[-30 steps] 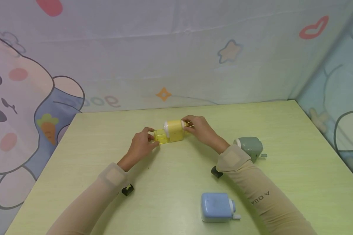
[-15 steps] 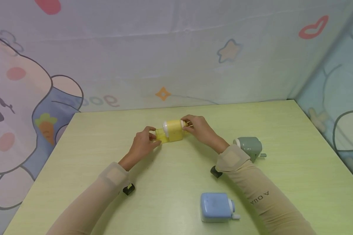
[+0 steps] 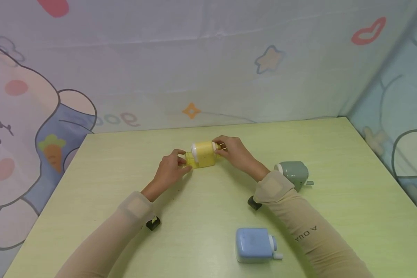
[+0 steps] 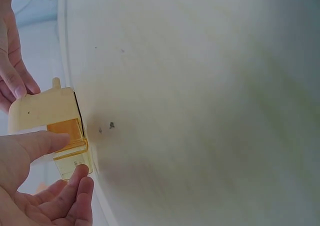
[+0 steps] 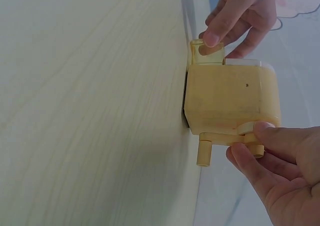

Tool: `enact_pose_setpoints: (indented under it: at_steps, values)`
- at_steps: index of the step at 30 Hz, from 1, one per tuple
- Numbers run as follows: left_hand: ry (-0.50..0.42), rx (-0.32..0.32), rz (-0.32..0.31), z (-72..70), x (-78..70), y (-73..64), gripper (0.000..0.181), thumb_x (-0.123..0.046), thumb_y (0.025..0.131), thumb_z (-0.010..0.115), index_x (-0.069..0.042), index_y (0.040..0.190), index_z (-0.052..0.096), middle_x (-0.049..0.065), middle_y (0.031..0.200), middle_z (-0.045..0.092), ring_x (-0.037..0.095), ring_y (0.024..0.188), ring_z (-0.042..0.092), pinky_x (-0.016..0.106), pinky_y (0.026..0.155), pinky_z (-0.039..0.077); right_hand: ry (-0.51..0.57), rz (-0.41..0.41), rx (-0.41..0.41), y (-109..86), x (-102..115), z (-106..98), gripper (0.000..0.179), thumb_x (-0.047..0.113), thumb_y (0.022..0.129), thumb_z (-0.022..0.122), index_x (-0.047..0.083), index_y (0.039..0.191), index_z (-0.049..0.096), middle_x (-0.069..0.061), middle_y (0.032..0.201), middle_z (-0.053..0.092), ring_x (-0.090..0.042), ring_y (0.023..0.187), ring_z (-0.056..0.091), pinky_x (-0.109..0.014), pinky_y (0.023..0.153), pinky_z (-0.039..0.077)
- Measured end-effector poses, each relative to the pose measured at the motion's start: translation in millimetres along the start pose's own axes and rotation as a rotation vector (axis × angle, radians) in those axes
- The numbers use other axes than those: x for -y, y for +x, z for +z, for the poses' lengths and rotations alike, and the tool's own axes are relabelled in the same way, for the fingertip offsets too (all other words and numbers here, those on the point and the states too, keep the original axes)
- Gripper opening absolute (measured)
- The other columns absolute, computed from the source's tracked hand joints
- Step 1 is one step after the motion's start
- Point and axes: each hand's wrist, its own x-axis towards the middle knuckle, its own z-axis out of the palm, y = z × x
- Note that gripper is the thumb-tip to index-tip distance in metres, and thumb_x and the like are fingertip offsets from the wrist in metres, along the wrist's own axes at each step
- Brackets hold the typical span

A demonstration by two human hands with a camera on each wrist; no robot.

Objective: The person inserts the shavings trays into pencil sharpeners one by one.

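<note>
Blue sharpener [image 3: 255, 244] sits nearest, by the near edge of the pale green surface [image 3: 351, 216], crank stub pointing right, untouched. Grey-green sharpener [image 3: 293, 174] lies further back toward the right edge, just behind the right forearm. Neither is in hand.

Yellow sharpener [image 3: 204, 154] is mid-surface, a bit toward the far edge, base down. Both hands are on it:
- Left hand [image 3: 169, 170]: fingers [image 4: 42, 142] curled, pinching the clear yellow shavings drawer [image 4: 70, 148] at the sharpener's left end. Drawer sticks part-way out of the body; left wrist view shows thumb above and fingertips below it.
- Right hand [image 3: 237, 153]: fingers [image 5: 280, 141] curled round the small crank [image 5: 222, 145] at the right end, thumb over the top of the arm. Knob of the crank hangs free below.

Handling, my read:
- Moulded hard plastic, hollow, likely light. Stiff shell, no give. Smooth sides, so probably slippery on a bare laminate top; it looks like it would skate if pushed at one end without bracing the other.
- Drawer is thin clear plastic, the weakest part. Pinch it on the flat top and bottom faces near the front lip, pull straight along its slide, no twisting.
- Crank arm is slim; side load could snap it. Better brace point is the boxy body, top and sides, not the crank.
- Dark strip under the base may be a grip pad; can't tell.
</note>
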Motion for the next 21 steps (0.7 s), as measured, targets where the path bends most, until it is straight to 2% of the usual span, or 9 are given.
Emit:
enact_pose_setpoints:
  at_steps: [21]
  values:
    - [0.008,0.026,0.005,4.8,0.5,6.5,0.053,-0.016,0.089,0.077,0.002,0.133,0.053,0.015,0.106,0.071,0.029,0.098,0.066,0.041,0.083,0.054,0.008,0.011,0.006,-0.2,-1.0,0.2,0.036,0.003,0.094,0.066,-0.008,0.128,0.058,-0.023,0.124,0.064,-0.035,0.107,0.066,-0.036,0.085,0.056]
